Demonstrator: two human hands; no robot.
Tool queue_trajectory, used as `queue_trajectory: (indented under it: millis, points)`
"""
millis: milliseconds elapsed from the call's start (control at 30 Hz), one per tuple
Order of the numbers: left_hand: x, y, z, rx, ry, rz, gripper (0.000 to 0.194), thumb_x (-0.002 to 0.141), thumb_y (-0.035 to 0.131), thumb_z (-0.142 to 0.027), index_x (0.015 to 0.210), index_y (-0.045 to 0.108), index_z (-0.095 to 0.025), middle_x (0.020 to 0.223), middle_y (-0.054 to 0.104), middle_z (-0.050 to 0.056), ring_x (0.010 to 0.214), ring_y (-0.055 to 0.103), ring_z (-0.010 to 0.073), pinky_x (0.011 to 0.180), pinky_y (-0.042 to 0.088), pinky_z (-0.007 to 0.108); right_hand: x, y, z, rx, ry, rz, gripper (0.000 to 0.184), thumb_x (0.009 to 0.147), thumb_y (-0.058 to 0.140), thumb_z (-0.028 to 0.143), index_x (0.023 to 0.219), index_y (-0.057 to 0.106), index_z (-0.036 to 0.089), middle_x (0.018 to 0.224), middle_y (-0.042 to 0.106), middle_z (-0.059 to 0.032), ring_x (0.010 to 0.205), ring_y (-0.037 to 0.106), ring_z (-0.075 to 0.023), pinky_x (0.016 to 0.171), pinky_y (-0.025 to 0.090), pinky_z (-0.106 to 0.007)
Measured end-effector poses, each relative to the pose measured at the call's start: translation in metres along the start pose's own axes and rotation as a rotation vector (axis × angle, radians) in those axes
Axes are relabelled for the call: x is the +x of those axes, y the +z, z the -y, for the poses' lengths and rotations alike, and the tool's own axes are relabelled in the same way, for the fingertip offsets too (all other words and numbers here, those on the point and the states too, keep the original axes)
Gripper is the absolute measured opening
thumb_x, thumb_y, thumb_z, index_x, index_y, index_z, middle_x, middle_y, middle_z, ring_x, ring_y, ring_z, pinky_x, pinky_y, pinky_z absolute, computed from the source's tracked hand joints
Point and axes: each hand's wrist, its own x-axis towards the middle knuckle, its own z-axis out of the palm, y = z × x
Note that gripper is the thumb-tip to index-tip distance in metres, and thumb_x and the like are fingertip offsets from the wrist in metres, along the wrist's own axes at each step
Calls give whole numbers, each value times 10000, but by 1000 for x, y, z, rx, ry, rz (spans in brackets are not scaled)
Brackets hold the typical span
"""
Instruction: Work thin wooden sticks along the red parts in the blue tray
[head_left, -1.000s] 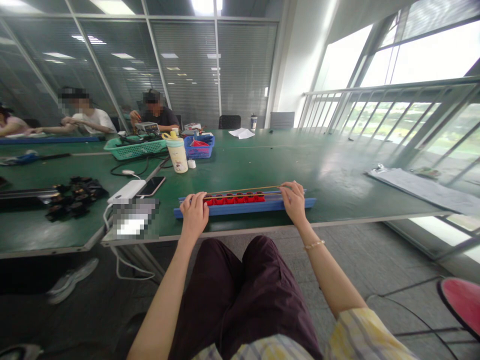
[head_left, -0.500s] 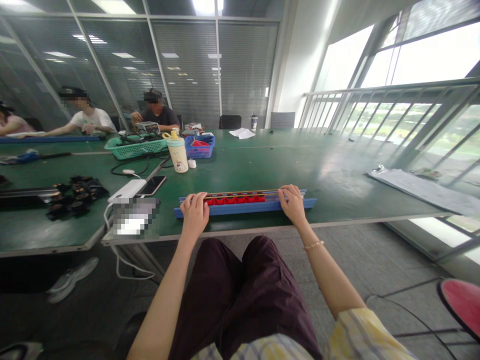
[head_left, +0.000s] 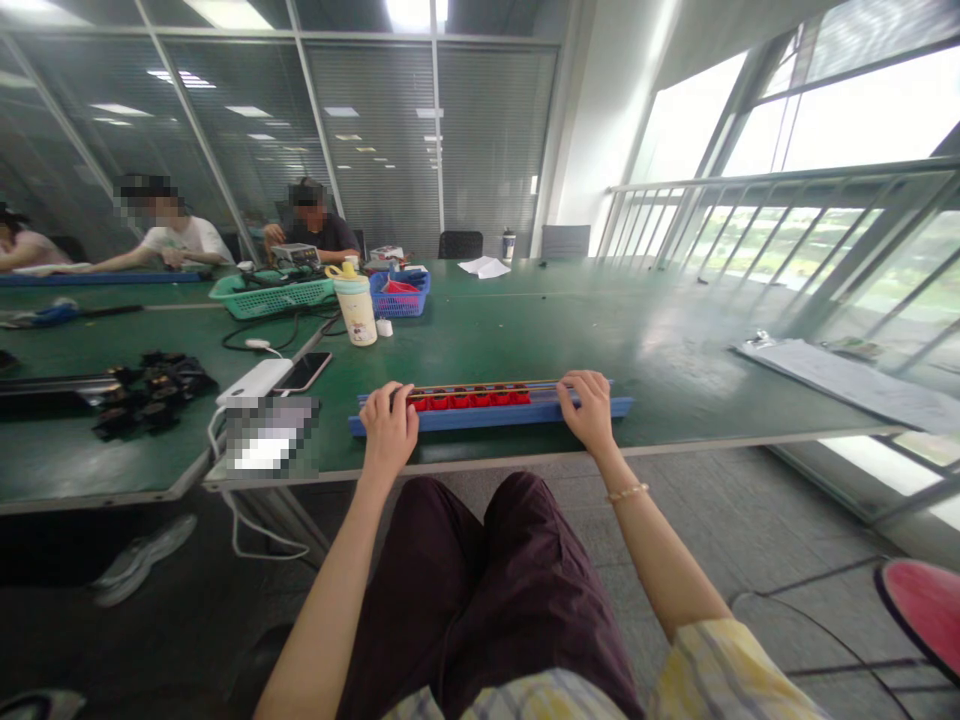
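Observation:
A long blue channel [head_left: 487, 417] lies lengthwise near the table's front edge. Inside it sits a row of several red cup-like pieces [head_left: 469, 399], and a thin yellowish strip [head_left: 484, 387] runs along their far side. My left hand [head_left: 390, 425] is curled over the left end of this row, with the fingers closed at the strip's left end. Toward the right, beyond the last red piece, my right hand [head_left: 589, 408] closes its thumb and fingers near the strip's other end. Both hands cover what lies directly beneath their fingertips.
Left of the channel lie a phone [head_left: 304, 371] and a white power bank [head_left: 253, 382] with cables. Behind stand a cream tumbler [head_left: 355, 310], a green basket [head_left: 274, 297] and a blue basket [head_left: 401, 297]. A clipboard [head_left: 832, 370] lies at right. People sit across the tables.
Both hands keep their places on the channel. The right fingers have shifted very slightly, and the strip and red pieces look a little tilted compared with before.

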Motion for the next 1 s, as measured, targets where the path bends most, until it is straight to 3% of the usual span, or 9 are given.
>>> queue_trajectory:
  millis: [133, 733, 1000]
  points:
    - [-1, 1, 1, -20, 25, -5, 302, 964, 430, -285, 1186, 613, -194, 1253, 629, 124, 1205, 458, 311, 1006, 356, 454, 0, 2, 0, -11, -21, 39, 137, 958, 527, 300, 884, 621, 233, 825, 664, -49, 878, 577, -233, 902, 433, -412]
    - [-1, 5, 3, -27, 56, -65, 238, 951, 479, -260, 1137, 610, -190, 1176, 678, 111, 1172, 485, 299, 982, 346, 431, -2, 9, -9, 1, -37, 119, 153, 986, 488, 283, 976, 632, 234, 935, 677, -65, 910, 571, -237, 904, 406, -413]
    - [1, 7, 7, -56, 65, -131, 225, 983, 446, -237, 1076, 648, -205, 1075, 713, 85, 1111, 528, 269, 956, 353, 394, -2, 16, -12, 60, -8, 41, 200, 985, 487, 282, 982, 681, 234, 952, 659, -77, 928, 596, -235, 872, 452, -405]
